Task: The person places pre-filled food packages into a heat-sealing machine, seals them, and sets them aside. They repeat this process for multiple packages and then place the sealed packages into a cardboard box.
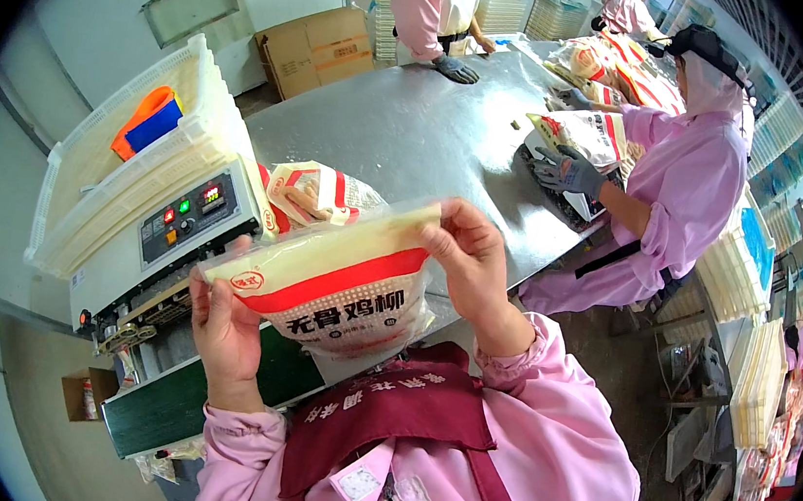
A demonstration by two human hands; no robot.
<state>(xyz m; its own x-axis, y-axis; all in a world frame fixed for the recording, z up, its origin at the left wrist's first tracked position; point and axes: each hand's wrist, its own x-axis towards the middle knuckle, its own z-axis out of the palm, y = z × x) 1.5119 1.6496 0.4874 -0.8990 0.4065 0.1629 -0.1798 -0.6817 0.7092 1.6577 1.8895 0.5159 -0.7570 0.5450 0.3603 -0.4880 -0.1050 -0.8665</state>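
Note:
Between my two hands a filled plastic food bag [359, 280] is stretched out by its top edge, cream with a red band and dark print. My left hand [228, 335] pinches its left top corner, close to the bag sealing machine [187, 228]. At the right top corner, my right hand [469, 258] grips the film between thumb and fingers. The bag's lower part hangs over the machine's green conveyor belt [210, 397]. Just behind it, another bag with pale pieces showing through a clear window [315, 193] lies on the metal table.
White plastic trays [126, 173] holding an orange and blue object [149, 121] rest on the machine. Across the steel table [386, 117], a gloved co-worker [668, 181] handles a bag over a scale. Another person [434, 9] stands at the far edge. A cardboard box [315, 51] stands behind.

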